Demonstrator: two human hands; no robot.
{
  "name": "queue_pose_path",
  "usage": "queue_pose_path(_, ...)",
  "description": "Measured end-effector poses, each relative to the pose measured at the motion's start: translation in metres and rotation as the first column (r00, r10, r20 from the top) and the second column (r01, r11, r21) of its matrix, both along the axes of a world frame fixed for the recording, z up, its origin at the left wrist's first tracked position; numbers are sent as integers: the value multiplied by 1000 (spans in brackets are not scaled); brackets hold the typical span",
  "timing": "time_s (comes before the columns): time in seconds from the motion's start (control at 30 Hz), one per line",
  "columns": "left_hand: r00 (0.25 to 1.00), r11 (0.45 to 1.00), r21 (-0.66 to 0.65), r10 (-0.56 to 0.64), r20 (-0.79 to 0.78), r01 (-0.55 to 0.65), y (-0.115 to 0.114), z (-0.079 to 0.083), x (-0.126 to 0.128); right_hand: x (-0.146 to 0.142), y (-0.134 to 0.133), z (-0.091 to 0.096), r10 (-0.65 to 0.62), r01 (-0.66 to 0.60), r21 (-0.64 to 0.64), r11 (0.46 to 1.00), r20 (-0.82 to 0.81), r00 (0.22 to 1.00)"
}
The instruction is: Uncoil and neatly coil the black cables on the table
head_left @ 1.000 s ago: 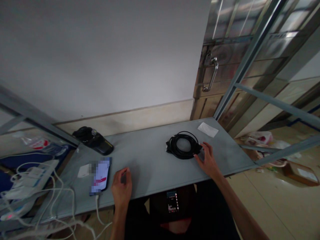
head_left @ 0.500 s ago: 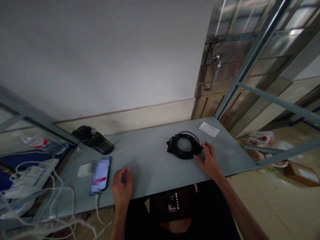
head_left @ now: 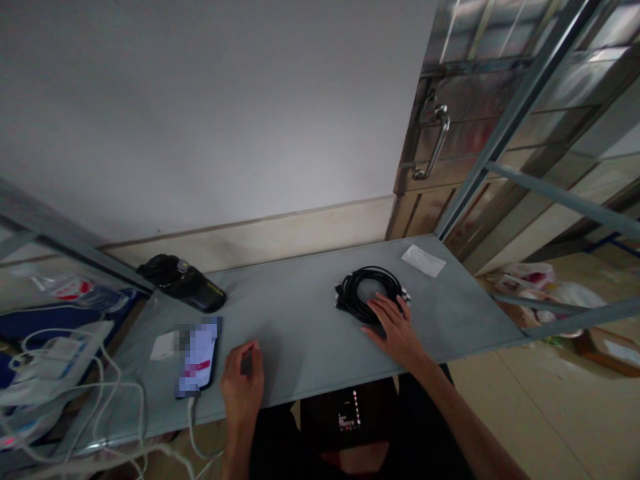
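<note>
A coil of black cable (head_left: 354, 308) lies on the grey tabletop (head_left: 295, 320), its light connector ends showing at the left and right sides. Over the coil's near right side rests my right hand (head_left: 396, 333), fingers extended and apart, not closed round the cable. My left hand (head_left: 243, 380) hovers by the table's front edge, its fingers curled toward the thumb with a gap showing inside and nothing visible in it. Closest to it is a smartphone (head_left: 200, 357) with a lit screen and a white cable plugged into its lower end.
A black bottle (head_left: 187, 287) lies at the back left, with a small white card (head_left: 163, 345) near the phone. White cables and a power strip (head_left: 85, 360) crowd the left edge. A white paper piece (head_left: 423, 261) lies back right. Metal posts (head_left: 515, 127) frame the table; another lit screen (head_left: 349, 411) shows below.
My right hand has moved left from beside the cable coil onto its near right side. My left hand stays in nearly the same place and pose. The camera view has shifted slightly.
</note>
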State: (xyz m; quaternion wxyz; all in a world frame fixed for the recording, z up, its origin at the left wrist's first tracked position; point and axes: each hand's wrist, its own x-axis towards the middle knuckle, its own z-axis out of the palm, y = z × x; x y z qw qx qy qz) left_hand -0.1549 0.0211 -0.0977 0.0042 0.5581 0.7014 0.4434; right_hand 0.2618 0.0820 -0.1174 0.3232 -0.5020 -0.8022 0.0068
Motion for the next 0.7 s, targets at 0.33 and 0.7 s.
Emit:
queue_pose_path(0.33, 1000, 999, -37, -1, 8, 2, -1, 4, 1, -1, 29, -3, -19, 20, -24, 1000, 61, 998)
queue_pose_path(0.7, 998, 1000, -3, -17, 53, 17, -2, 5, 4, 29, 44, -5, -177, 175, 29, 984, 153, 972)
